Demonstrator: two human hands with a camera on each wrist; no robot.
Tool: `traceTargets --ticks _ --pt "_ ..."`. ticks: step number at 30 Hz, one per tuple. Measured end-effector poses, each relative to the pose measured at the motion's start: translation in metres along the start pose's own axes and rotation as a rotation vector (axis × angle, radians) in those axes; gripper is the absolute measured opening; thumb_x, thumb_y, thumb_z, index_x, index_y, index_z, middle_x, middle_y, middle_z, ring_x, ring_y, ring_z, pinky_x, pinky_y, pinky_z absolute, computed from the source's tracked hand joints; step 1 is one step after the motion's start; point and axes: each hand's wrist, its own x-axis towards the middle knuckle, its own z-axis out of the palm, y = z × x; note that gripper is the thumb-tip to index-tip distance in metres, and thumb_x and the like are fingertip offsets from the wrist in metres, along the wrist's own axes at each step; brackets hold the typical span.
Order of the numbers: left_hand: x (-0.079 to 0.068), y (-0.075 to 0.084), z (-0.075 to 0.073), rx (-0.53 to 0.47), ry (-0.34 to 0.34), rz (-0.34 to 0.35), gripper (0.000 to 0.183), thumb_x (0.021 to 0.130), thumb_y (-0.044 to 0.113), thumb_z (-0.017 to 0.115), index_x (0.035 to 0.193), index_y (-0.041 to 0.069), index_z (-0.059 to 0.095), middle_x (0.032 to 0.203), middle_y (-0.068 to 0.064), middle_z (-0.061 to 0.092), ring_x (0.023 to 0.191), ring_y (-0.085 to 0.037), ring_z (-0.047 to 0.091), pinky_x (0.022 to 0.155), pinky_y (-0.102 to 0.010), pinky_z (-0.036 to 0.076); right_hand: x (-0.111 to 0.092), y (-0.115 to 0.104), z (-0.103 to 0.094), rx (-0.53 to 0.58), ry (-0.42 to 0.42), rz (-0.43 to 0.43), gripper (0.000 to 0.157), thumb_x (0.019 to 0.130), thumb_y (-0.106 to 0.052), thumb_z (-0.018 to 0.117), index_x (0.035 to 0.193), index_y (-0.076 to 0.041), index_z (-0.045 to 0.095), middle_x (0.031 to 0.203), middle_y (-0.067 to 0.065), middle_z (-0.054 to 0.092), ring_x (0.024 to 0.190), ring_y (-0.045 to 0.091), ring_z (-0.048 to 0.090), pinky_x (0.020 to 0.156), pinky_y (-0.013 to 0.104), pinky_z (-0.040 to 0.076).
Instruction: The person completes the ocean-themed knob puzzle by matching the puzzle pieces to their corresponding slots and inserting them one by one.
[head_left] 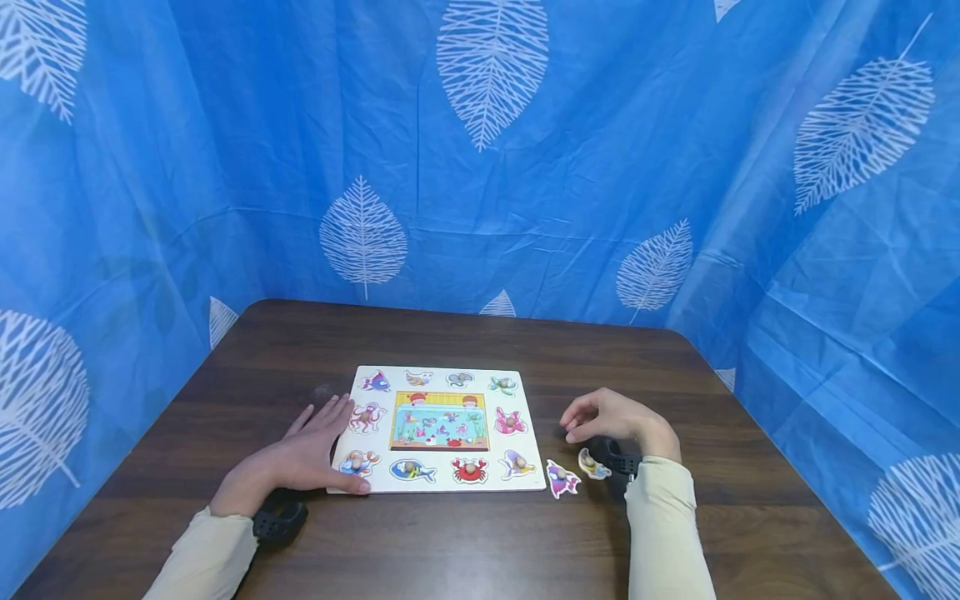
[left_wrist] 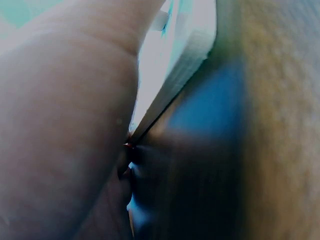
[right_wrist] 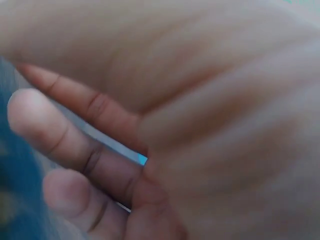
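A white wooden knob puzzle board [head_left: 444,468] with sea animals round a fish-tank picture lies on the table. My left hand [head_left: 315,446] rests along its left edge, fingers spread, the thumb over the near left corner. The left wrist view shows the thumb base beside the board's edge [left_wrist: 172,82]. Right of the board, my right hand [head_left: 618,419] hovers with loosely bent fingers [right_wrist: 65,132] and nothing visible between them. Close by lie two loose pieces: a pink and purple fish piece [head_left: 561,479] near the board's corner, and a yellowish curved piece [head_left: 592,463] beside the right wrist.
The dark wooden table [head_left: 450,542] extends round the board on all sides. Blue cloth [head_left: 570,208] with white leaf prints hangs behind it and on both sides. Black wrist cameras, such as the left one [head_left: 281,523], sit under the wrists near the tabletop.
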Motion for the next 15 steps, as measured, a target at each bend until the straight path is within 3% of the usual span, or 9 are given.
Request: traceTargets --ticks 6,15 --pt "0.0 0.0 0.001 -0.004 -0.001 0.002 0.136 0.069 0.069 0.083 0.159 -0.011 0.018 0.168 -0.031 0.013 0.156 -0.05 0.007 0.123 -0.069 0.001 -0.007 0.011 -0.001 0.091 -0.006 0.044 0.025 0.087 -0.017 0.084 0.108 -0.007 0.075 0.096 0.001 0.073 0.093 0.018 0.064 0.094 0.042 0.052" --pt "0.001 -0.001 0.0 -0.002 -0.005 0.002 0.136 0.07 0.069 0.082 0.159 -0.011 0.017 0.168 -0.031 0.012 0.156 -0.05 0.006 0.122 -0.07 0.001 -0.009 0.021 -0.001 0.112 0.001 0.08 0.023 0.084 -0.008 0.085 0.104 -0.004 0.074 0.093 0.003 0.073 0.088 0.017 0.065 0.093 0.04 0.053"
